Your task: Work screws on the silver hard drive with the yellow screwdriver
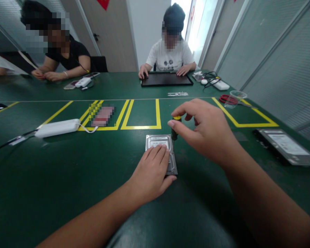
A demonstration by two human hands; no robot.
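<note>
A silver hard drive [173, 162] with a white label lies on the green table in front of me. My left hand [152, 168] rests over it, fingers together on its top face and thumb along its near edge. At its far right corner stands a short screwdriver [174, 134] with a dark handle and a yellow band at the top. My right hand [200, 125] holds the screwdriver's upper end between thumb and index finger, the other fingers curled behind. The screwdriver's tip is too small to make out.
Yellow tape [142, 127] marks boxes on the table. A white power bank [58, 128] with cables and a phone [103, 116] lie left. On the right are another drive-like device [289, 146] and red-handled scissors [228, 100]. Across, a person works at a dark flat panel [166, 79].
</note>
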